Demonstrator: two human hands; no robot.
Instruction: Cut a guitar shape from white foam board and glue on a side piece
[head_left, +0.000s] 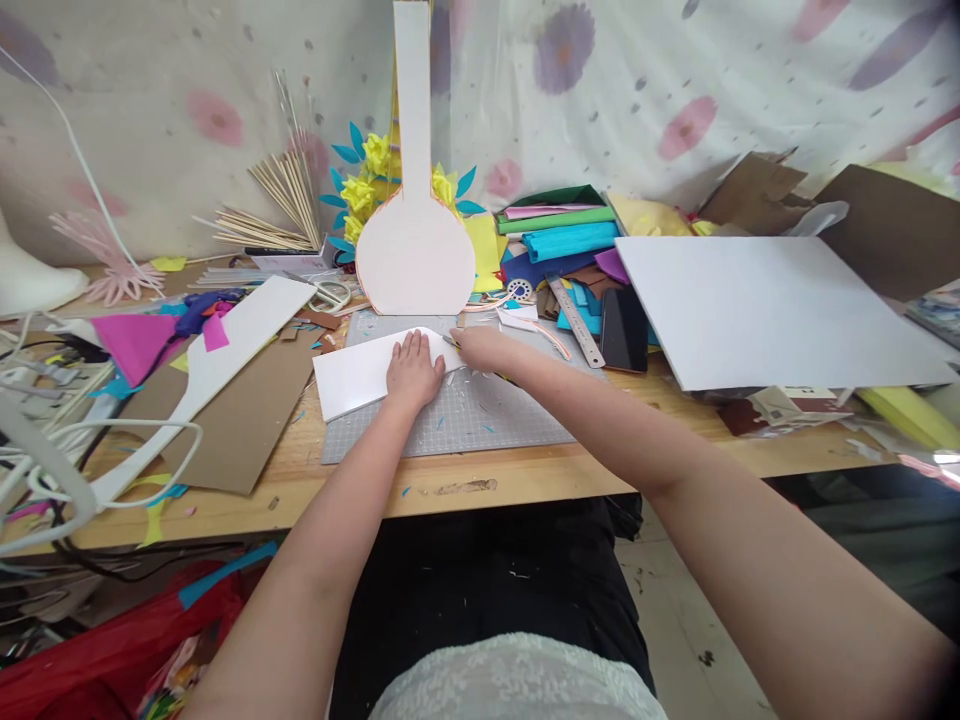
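My left hand [415, 370] lies flat with its fingers spread on a white foam board piece [349, 378], pressing it onto the grey cutting mat [450, 428]. At the piece's right end my right hand [480, 350] is closed around a utility knife [450, 341]. Its blade tip meets the board's edge, and most of the handle is hidden by my fingers. Small white and blue scraps lie on the mat around the hands. Behind them stands a white lute-shaped board [416, 255] with a round body and a long neck, upright against yellow paper flowers [360, 200].
To the right are a steel ruler [576, 322], a black phone [624, 330] and a large white board [780, 310]. Brown cardboard [244, 420] and a long white offcut [217, 385] lie left, near tangled white cables [45, 440]. Wooden sticks [281, 205] stand at the back.
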